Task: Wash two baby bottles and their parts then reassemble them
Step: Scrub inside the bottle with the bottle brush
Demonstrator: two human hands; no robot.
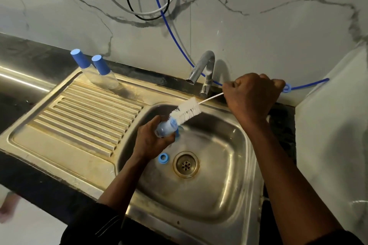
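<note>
Dark sleeves (95, 223) sit lowest in view, and two bare forearms reach up from them over a steel sink (235, 195). At the bottom of the basin lies the round drain (186, 164), and just left of it a blue screw ring (163, 158) rests flat on the metal, near the left wrist but not touching the drain.

Above the ring, the left hand (151, 141) has its fingers wrapped around a pale blue bottle part (166, 127), held over the basin with its open end tilted up and to the right. What sort of part it is cannot be told for certain. A white bristle brush (186, 112) meets that open end with its tip, and its thin white stem runs up and right into the right hand (253, 95), which is clenched in a fist around the handle. A blue loop (287, 88) at the handle's end sticks out past the knuckles.

Behind the right hand stands the chrome tap (203, 69), with its spout over the far rim of the basin. On the far left corner of the ribbed draining board (85, 117), two clear bottles (99, 75) with blue caps stand side by side, close to the marble wall (258, 26). A blue hose (171, 32) and some white and black cables hang down that wall.
</note>
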